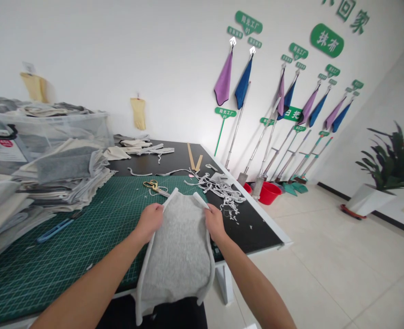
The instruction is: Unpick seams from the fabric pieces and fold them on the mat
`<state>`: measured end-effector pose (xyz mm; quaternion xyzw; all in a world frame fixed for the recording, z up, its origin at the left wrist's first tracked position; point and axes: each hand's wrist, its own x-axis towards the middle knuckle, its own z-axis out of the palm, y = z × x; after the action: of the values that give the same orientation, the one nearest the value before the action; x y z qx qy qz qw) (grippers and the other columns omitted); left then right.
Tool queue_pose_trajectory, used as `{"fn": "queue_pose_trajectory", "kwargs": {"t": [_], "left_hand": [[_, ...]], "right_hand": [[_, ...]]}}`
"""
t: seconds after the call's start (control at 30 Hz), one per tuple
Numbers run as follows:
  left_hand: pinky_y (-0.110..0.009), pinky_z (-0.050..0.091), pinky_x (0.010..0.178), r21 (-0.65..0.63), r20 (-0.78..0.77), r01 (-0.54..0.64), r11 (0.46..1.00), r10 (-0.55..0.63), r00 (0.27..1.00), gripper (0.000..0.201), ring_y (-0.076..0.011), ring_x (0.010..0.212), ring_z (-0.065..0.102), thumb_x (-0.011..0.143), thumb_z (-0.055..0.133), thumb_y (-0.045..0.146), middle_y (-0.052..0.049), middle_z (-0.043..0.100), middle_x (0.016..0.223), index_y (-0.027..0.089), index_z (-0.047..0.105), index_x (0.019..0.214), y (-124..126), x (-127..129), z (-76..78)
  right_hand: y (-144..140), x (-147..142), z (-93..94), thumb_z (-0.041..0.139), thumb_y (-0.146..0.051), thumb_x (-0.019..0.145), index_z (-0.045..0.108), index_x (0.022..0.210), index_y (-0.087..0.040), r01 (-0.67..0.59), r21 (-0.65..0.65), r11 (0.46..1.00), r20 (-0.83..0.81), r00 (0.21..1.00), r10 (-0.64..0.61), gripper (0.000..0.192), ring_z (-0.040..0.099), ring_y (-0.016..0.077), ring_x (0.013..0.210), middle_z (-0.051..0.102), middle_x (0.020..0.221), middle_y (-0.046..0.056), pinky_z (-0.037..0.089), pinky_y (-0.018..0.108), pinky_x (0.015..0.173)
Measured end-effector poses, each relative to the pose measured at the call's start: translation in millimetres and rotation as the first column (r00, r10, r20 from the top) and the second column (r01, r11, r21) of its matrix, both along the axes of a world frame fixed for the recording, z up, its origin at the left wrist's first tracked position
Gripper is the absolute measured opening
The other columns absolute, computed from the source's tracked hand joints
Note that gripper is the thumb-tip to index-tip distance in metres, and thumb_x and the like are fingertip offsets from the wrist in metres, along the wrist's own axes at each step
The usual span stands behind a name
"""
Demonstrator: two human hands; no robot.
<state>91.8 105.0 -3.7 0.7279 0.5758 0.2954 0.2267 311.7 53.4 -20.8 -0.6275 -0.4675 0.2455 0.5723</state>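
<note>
grey fleece-like cloth piece (179,246) with a pale trimmed edge lies half on the green cutting mat (85,237) and half over the near edge of the surface (257,228), its lower end hanging down toward the person. the left hand (150,219) holds the cloth's left upper edge, fingers curled together and clamped on the fabric. the right hand (214,221) holds the right upper edge the same way, fingers closed on the trim. both hands sit over the mat's near right corner.

just beyond the cloth, on the mat, lie gold-handled scissors (153,186). right of the mat, on the dark part of the surface, is a loose heap of pale fabric trimmings (222,189). at the mat's left edge stands a stack of folded grey and cream fabric (65,176), with a blue-handled tool (56,229) lying on the mat in front of it. behind the stack is a clear plastic bin (47,128). far beyond the mat, two wooden rulers (193,160) lie on the surface. past the surface's right edge, a red basin (268,192) sits on the floor below mops and hanging purple and blue cloths (232,82) on the wall.
</note>
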Motion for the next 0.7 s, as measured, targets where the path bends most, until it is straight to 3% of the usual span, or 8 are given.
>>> {"fn": "queue_pose_trajectory", "kwargs": {"t": [0.17,0.27,0.33,0.43,0.6,0.7], "left_hand": [[-0.024,0.041,0.064,0.016,0.095,0.029,0.999,-0.031,0.995,0.041,-0.0157,0.075,0.061,0.088,0.033,0.041,-0.003,0.068,0.079,0.015,0.064,0.079,-10.4,-1.8,4.2],[-0.025,0.041,0.068,0.005,0.096,0.045,0.999,-0.045,0.994,0.041,-0.0178,0.079,0.062,0.08,0.049,0.052,-0.004,0.07,0.086,0.017,0.066,0.089,-16.8,-3.3,8.5],[-0.026,0.041,0.07,0.003,0.042,0.061,0.998,-0.061,0.997,0.037,-0.0191,0.081,0.062,0.075,0.057,0.049,-0.004,0.07,0.091,0.018,0.067,0.092,-21.3,-4.9,11.5],[-0.026,0.038,0.068,0.026,-0.039,0.094,0.995,-0.093,0.995,0.024,-0.0181,0.078,0.061,0.079,0.053,0.04,-0.002,0.07,0.083,0.02,0.067,0.083,-29.6,-9.9,17.4],[-0.024,0.036,0.061,0.095,0.019,-0.026,0.995,0.025,1.0,0.028,-0.0141,0.065,0.057,0.084,0.044,0.041,0.002,0.064,0.068,0.02,0.061,0.076,-47.1,-23.4,28.6],[-0.023,0.036,0.058,0.095,0.096,-0.098,0.991,0.089,0.991,0.024,-0.0124,0.059,0.054,0.081,0.047,0.04,0.004,0.059,0.063,0.021,0.058,0.074,-59.6,-31.4,31.8]], "right_hand": [[0.9,4.0,-0.7,0.043,-0.024,0.065,0.045,0.064,-0.019,0.05,-0.006,0.999,-0.102,0.994,-0.05,0.006,0.03,0.0099,0.05,0.036,0.055,-0.005,0.024,0.021,0.044],[-1.9,3.0,1.4,0.043,-0.024,0.063,0.038,0.063,-0.021,0.044,0.015,0.999,-0.155,0.987,-0.041,0.006,0.027,0.0088,0.049,0.031,0.055,-0.007,0.022,0.021,0.043],[-6.9,0.1,4.8,0.044,-0.024,0.064,0.036,0.063,-0.021,0.035,0.034,0.999,-0.174,0.984,-0.029,0.009,0.026,0.0085,0.049,0.029,0.055,-0.007,0.022,0.021,0.044],[-17.5,-5.3,11.1,0.049,-0.031,0.07,0.038,0.064,-0.02,0.018,0.045,0.999,-0.187,0.982,-0.009,0.016,0.026,0.0086,0.05,0.031,0.056,-0.007,0.023,0.021,0.045],[-40.4,-10.3,16.4,0.053,-0.048,0.078,0.031,0.058,-0.02,-0.003,0.145,0.989,-0.101,0.995,0.018,0.041,0.024,0.009,0.053,0.026,0.055,-0.005,0.021,0.023,0.048],[-58.8,-12.6,17.7,0.049,-0.049,0.082,0.036,0.057,-0.019,-0.045,0.157,0.986,-0.076,0.995,0.058,0.041,0.029,0.0103,0.055,0.031,0.056,-0.004,0.025,0.023,0.05]]}}
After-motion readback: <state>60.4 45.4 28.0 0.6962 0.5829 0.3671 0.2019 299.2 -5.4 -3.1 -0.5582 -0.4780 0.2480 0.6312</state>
